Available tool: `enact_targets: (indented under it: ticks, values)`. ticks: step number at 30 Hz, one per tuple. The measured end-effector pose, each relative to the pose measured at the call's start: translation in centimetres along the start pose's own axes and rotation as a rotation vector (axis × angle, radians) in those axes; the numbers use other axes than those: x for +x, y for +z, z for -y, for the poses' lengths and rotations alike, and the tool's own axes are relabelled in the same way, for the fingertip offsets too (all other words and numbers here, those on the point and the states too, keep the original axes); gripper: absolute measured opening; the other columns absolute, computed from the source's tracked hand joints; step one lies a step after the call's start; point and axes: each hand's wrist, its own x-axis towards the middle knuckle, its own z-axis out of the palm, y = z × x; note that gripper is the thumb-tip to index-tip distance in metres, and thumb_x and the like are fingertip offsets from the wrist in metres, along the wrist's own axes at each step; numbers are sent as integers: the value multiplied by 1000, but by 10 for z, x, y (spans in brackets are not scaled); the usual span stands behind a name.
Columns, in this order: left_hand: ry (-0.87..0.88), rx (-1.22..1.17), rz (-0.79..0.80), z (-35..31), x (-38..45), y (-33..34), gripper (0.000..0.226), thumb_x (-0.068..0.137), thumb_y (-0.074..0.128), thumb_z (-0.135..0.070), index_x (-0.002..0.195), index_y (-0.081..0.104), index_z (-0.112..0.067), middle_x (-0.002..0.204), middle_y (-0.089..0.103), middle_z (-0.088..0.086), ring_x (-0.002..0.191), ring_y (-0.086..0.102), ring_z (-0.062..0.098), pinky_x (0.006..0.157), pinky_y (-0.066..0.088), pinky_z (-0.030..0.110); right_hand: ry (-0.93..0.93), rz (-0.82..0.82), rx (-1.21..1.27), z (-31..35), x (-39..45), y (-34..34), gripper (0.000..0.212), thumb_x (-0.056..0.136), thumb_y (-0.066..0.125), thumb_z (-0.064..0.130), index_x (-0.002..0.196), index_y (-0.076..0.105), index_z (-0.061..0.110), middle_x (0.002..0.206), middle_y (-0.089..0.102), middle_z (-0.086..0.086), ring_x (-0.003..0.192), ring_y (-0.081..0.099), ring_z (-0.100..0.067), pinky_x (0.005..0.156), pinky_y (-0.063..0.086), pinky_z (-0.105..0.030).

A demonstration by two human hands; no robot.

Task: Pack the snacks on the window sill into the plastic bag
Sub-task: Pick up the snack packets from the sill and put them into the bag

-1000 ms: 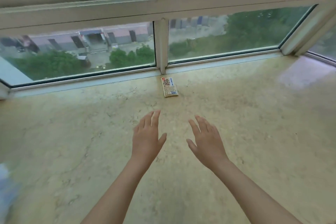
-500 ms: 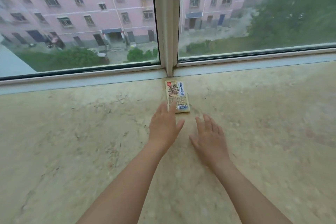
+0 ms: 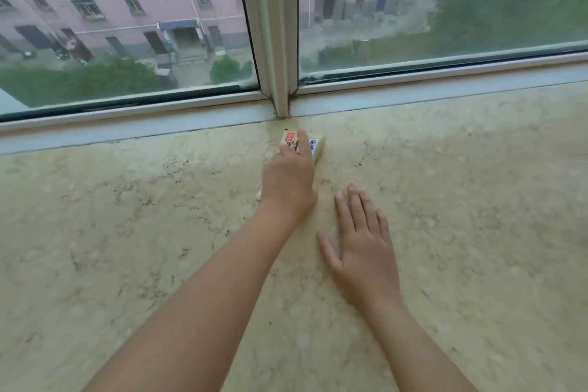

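Snack packet (image 3: 288,141) under left hand (image 3: 289,181) fingers, on sill (image 3: 127,232).

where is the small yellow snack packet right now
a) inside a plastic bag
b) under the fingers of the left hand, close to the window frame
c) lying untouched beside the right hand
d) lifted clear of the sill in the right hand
b: the left hand lies over the small yellow snack packet on the beige marble window sill, just below the white window frame post, while the right hand rests flat on the sill, holding nothing.
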Motion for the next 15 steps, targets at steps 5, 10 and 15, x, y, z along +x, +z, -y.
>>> enact_targets:
  ticks: [5,10,15]
  values:
    - [57,-65,-54,14,7,-16,33,92,41,1,124,46,-6,94,62,9,84,63,30,59,38,32,5,1,-4,1,-1,-2,68,91,31,54,150,27,19,159,16,-2,147,12,-18,117,8,-37]
    - [-237,-691,-90,38,-6,-26,24,97,50,-31,114,56,-15,94,65,4,84,61,24,64,44,31,-12,-8,-10,-1,0,-1,69,91,31,55,150,25,21,160,14,1,147,8,-15,117,4,-35]
    - [-265,-824,-61,60,-63,-21,18,95,53,-36,104,52,-21,84,64,-3,75,62,18,66,53,37,-16,5,-44,-4,-2,2,70,91,21,57,151,21,23,160,12,2,147,4,-14,117,-2,-33]
